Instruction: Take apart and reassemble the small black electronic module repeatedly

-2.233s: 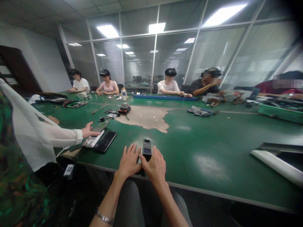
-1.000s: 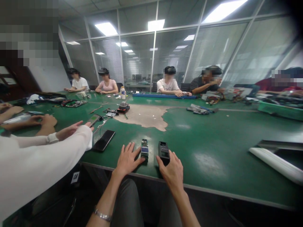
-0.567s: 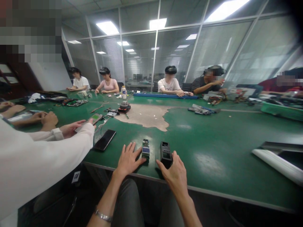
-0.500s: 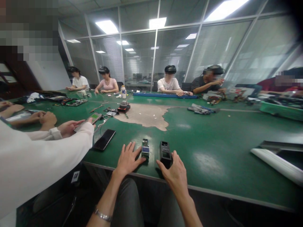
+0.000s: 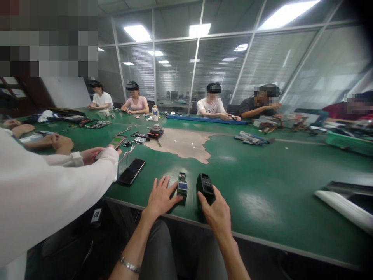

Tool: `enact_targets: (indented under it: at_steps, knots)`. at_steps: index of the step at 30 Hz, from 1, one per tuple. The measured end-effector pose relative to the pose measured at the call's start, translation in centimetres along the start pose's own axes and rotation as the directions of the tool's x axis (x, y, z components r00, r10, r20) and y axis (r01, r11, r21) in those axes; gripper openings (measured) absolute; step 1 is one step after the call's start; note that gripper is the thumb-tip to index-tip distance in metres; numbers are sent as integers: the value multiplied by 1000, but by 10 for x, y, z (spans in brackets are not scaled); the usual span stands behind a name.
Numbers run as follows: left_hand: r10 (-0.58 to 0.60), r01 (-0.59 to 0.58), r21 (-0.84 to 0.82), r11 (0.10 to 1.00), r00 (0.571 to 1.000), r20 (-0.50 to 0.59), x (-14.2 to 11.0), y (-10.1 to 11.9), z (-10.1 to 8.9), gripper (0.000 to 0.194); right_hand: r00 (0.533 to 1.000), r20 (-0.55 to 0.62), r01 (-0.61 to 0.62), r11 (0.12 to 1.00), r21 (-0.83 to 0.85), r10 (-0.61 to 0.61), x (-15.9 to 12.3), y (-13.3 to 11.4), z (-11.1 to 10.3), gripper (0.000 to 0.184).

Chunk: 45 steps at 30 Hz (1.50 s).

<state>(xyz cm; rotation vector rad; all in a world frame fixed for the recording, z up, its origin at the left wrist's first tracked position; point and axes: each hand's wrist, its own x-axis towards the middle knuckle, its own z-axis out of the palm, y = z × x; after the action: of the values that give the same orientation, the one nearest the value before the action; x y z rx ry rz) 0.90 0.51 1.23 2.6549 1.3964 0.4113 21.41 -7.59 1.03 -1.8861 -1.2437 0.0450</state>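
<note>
My left hand (image 5: 161,197) lies spread on the green table, thumb and index finger beside the lower left of a small circuit board (image 5: 182,186). The board carries a little blue-grey screen and lies flat. To its right, my right hand (image 5: 217,208) grips a black plastic casing (image 5: 205,184) with rectangular cut-outs, thumb on its near left side and fingers along its right. The casing is slightly tilted. Its lower end is partly hidden by the thumb and in dark shadow.
A black smartphone (image 5: 132,171) lies left of my left hand, near a co-worker's white sleeve (image 5: 96,179). Ahead is a bare tan patch (image 5: 180,146) with a dark round-topped device (image 5: 155,131). Grey gloves (image 5: 250,138) lie farther right; a white-edged panel (image 5: 344,210) is at right.
My right hand has closed round the black casing and tilted it. My left hand stays by the circuit board. The whole view has shifted slightly.
</note>
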Motion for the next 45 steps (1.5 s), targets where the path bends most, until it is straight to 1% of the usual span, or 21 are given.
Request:
enact_targets:
  at_steps: [2,3,6,8,11,15,17,23,26,28,31,36,41,43,45]
  knots:
    - [2,-2,-2,1000,1000,-12,0,-1,1,69,999,6,-50,994,100,50,4,-18,-1,57]
    - [2,-2,-2,1000,1000,-18,-1,-1,2,68,999,7,-44,990,134,43,6,-28,0,59]
    - [4,-4,1,1000,999,-32,-2,-2,3,67,1000,3,28,982,188,-29,9,-53,8,56]
    - [7,-7,4,1000,999,-38,-3,-3,3,66,998,-4,66,980,190,-66,10,-64,16,54]
    - [8,-8,12,1000,999,-41,-4,-3,3,63,996,14,90,985,145,-93,9,-71,27,48]
    - [15,-13,31,999,998,-56,-4,-4,5,58,994,34,97,992,79,-100,9,-74,35,44]
    - [22,-19,36,999,998,-61,-4,-5,5,57,994,29,105,993,53,-106,8,-75,35,43]
    - [32,-29,48,998,997,-67,-5,-5,5,54,991,72,118,992,-35,-116,1,-79,32,33]
    - [37,-33,56,998,998,-59,-4,-5,5,55,991,58,127,991,-49,-124,-4,-78,35,33]
    - [26,-23,56,998,999,-47,-3,-6,6,59,991,64,121,991,-53,-118,-7,-75,38,34]
    - [21,-19,55,998,999,-27,-2,-6,6,66,991,75,117,991,-67,-112,-13,-66,44,39]
    - [28,-26,64,998,999,-34,-2,-6,9,68,990,79,124,983,-135,-114,-20,-50,53,58]
    - [30,-29,51,998,999,-16,-1,-6,9,71,989,105,122,980,-156,-107,-17,-47,57,75]
    - [29,-29,47,998,999,-13,-1,-5,7,69,989,96,128,981,-146,-114,-16,-47,58,74]
    - [29,-28,47,999,999,-19,-1,-4,6,68,990,84,127,984,-127,-117,-16,-48,59,68]
